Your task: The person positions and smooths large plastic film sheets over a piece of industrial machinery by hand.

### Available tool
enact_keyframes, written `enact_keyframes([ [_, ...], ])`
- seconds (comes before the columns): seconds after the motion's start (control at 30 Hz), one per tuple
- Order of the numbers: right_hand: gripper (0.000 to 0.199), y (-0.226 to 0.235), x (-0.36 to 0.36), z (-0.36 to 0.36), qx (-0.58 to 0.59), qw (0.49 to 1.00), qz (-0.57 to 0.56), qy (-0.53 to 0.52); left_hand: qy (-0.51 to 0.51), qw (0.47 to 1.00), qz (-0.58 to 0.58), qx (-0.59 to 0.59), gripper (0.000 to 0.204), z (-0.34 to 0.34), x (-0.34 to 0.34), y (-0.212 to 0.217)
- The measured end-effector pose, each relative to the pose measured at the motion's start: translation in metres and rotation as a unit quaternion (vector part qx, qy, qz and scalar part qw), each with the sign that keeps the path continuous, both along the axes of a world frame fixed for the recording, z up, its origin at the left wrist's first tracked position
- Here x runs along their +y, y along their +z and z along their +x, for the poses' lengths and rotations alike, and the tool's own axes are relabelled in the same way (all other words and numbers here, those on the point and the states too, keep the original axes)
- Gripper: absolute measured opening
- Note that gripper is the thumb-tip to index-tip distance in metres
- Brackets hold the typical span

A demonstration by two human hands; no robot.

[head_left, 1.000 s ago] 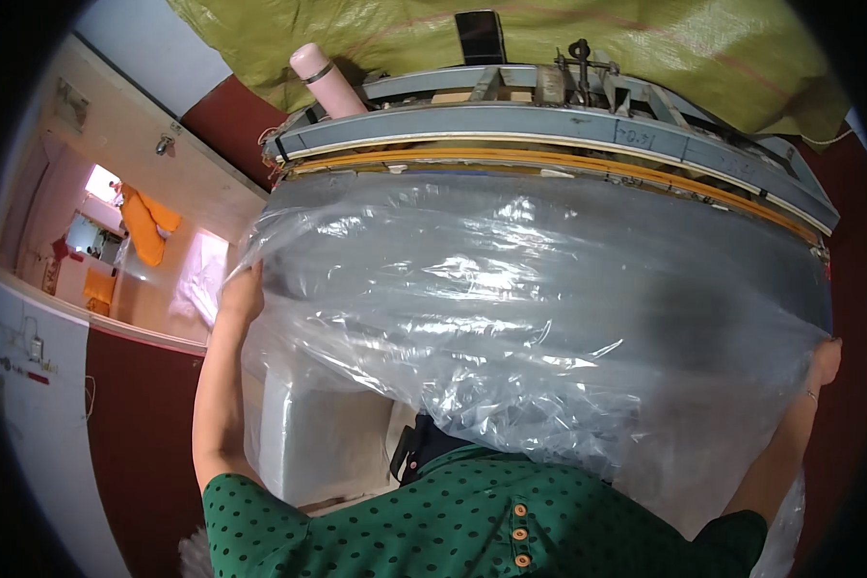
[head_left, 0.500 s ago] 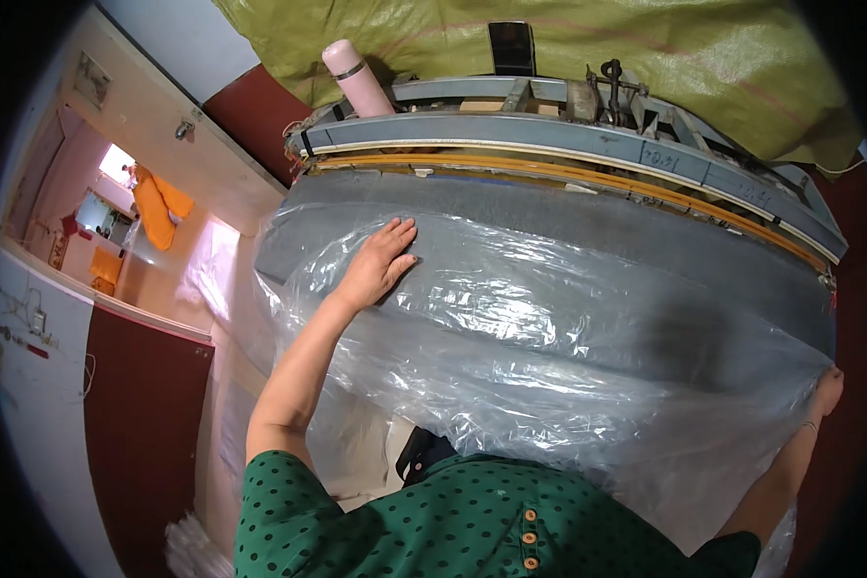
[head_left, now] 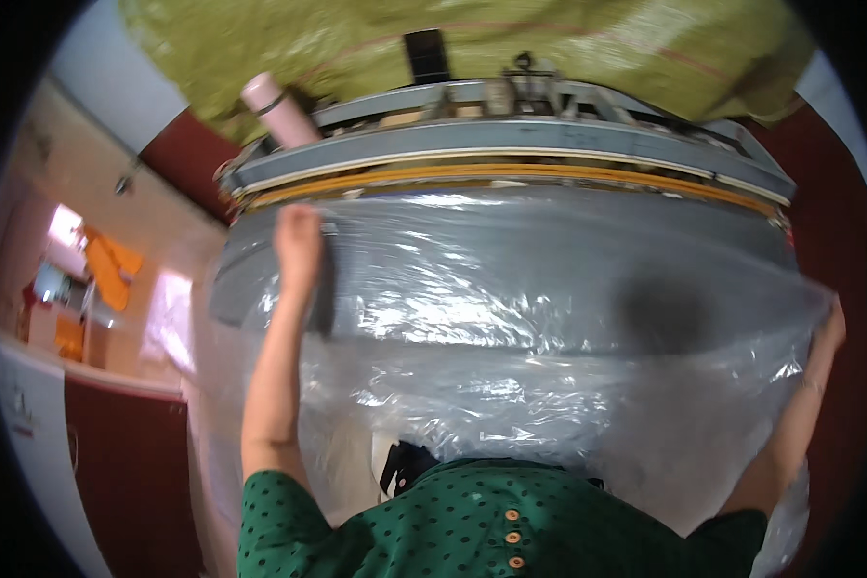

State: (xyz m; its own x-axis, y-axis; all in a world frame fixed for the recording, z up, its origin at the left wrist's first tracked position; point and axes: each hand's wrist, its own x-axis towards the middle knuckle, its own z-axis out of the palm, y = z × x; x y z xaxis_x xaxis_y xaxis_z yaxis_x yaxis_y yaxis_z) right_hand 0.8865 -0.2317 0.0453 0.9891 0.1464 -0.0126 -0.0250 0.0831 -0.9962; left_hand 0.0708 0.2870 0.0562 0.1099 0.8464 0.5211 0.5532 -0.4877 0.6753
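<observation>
A clear plastic sheet (head_left: 472, 313) lies over a long grey padded surface (head_left: 246, 255) in front of me, wrinkled and shiny, and hangs down over its near side. At the surface's far left part, my left hand (head_left: 300, 231) is closed in a fist on the sheet's far edge, slightly blurred. Out at the right end, my right hand (head_left: 830, 326) grips the sheet's corner and holds it stretched taut. Its fingers are partly hidden.
Behind the surface runs a blue-grey metal frame (head_left: 511, 135) with an orange strip (head_left: 511, 170). A pink flask (head_left: 279, 111), a black phone (head_left: 426, 58) and a metal clamp (head_left: 525, 82) stand along it. Yellow-green woven sheeting (head_left: 568, 43) covers the back. An open doorway lies left.
My left hand went from lying flat on the sheet to a closed grip farther forward and left. My right hand rose with its corner. The sheet's far edge moved toward the frame. The view shifted.
</observation>
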Motion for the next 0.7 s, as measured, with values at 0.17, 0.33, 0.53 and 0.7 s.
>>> enact_keyframes([
  [0.17,0.029,-0.024,0.102,-0.003,-0.444,0.74,-0.449,-0.233,0.067,0.963,-0.076,-0.248,0.011,-0.006,0.047,-0.016],
  [0.33,0.019,-0.06,0.227,-0.082,-0.351,0.907,-0.208,-0.104,0.117,0.974,-0.029,-0.194,0.013,-0.071,0.122,-0.072],
  [0.53,0.02,-0.055,0.25,-0.07,-0.319,0.932,-0.163,-0.055,0.055,0.966,-0.034,-0.251,0.017,-0.062,0.156,-0.076],
  [0.7,0.02,-0.071,0.251,-0.045,-0.301,0.922,-0.203,-0.135,0.105,0.967,0.006,-0.232,0.017,-0.057,0.152,-0.073],
])
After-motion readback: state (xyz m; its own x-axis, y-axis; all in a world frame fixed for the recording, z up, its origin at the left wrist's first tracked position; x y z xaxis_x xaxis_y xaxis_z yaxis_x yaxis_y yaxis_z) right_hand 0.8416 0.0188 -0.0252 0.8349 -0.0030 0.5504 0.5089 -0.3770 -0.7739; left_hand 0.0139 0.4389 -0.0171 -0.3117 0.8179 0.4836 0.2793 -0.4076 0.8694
